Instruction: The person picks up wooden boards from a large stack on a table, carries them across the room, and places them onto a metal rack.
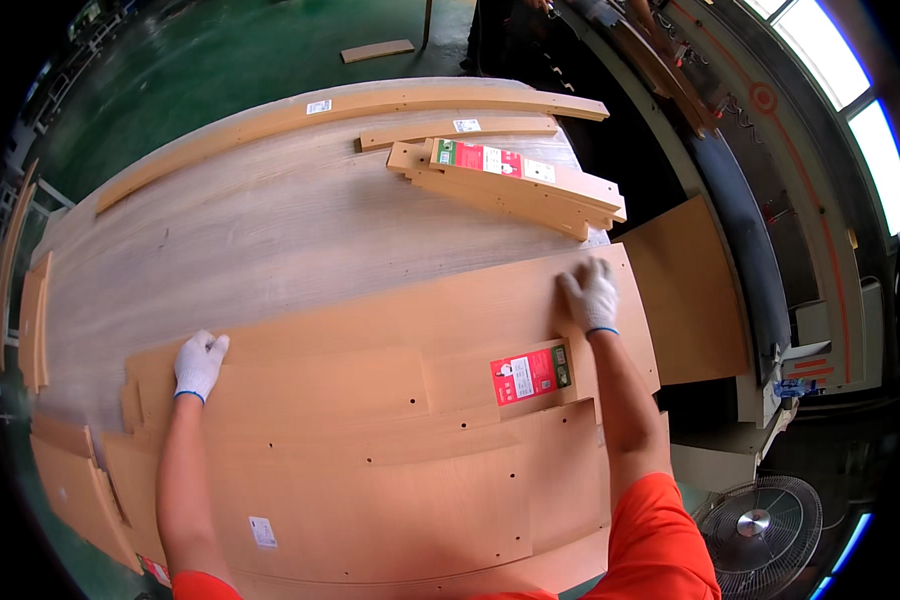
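The top panel [390,330], a wide, thin brown board, lies on a stack of like boards at the near side of the counter [240,230]. The left hand [199,364] rests flat and open on its left end, the right hand [590,295] flat and open near its far right corner; neither grips. It looks stiff but light, smooth enough to slide, best held by its two ends. A red label [531,375] lies on it. Narrow strips [510,185] lie farther off. Beyond are a green floor [220,60] and a fan [755,525].
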A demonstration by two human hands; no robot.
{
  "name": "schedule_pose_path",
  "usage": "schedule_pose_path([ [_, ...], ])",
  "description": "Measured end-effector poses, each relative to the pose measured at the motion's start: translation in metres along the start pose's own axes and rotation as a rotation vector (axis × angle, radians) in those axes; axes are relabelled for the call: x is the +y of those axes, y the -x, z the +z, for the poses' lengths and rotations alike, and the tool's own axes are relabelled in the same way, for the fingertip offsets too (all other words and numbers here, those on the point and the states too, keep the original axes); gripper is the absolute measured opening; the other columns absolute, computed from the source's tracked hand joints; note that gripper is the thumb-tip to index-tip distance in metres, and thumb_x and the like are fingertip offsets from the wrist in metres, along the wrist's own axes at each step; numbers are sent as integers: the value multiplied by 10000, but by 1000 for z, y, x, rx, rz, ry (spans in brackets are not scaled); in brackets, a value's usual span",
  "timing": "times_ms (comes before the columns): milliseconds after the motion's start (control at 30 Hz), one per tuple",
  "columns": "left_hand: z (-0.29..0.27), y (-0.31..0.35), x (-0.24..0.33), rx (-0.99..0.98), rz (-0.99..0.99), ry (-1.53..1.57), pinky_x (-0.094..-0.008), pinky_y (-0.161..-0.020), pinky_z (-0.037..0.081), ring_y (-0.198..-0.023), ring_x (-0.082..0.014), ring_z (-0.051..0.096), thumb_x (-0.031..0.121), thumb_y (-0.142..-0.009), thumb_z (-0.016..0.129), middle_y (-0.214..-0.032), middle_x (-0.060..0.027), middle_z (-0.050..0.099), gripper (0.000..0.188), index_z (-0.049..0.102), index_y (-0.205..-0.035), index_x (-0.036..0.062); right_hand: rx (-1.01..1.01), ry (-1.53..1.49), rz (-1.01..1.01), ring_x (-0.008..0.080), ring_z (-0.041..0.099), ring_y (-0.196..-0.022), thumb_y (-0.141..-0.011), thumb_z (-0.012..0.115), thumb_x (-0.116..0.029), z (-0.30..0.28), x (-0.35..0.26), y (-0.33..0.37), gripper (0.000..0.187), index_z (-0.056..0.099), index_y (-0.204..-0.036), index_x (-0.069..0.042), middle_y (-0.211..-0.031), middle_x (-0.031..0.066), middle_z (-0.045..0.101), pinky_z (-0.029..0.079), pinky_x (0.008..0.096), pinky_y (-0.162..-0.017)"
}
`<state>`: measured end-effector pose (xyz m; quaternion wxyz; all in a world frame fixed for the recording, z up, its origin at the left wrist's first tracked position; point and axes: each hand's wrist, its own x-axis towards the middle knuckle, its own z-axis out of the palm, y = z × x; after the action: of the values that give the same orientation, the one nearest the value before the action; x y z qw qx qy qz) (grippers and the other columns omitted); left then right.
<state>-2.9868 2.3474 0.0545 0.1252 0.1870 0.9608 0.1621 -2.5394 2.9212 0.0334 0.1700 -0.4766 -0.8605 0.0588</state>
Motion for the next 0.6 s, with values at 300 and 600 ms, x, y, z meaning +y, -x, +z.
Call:
schedule_pose_path([
  [300, -71, -43, -133, 209, -518, -574, -480, -1141, 427, -1338, -399, 557, 641, -926, 586, -1411, -247, 613, 740, 681, -1286, 2, -87, -250, 543, 312, 666, -867, -1036, 543, -585, -47, 218, 108, 707, 704, -1052, 103, -973, 240, 730, 521, 423, -849],
  [600, -69, -33, -286, 195, -659, 140, -483, -1115, 439, -1334, -430, 565, 585, -944, 591, -1374, -301, 626, 731, 665, -1298, -50, -34, 96, 585, 303, 698, -864, -1009, 568, -622, -51, 205, 97, 739, 746, -1035, 95, -973, 225, 757, 539, 420, -838],
])
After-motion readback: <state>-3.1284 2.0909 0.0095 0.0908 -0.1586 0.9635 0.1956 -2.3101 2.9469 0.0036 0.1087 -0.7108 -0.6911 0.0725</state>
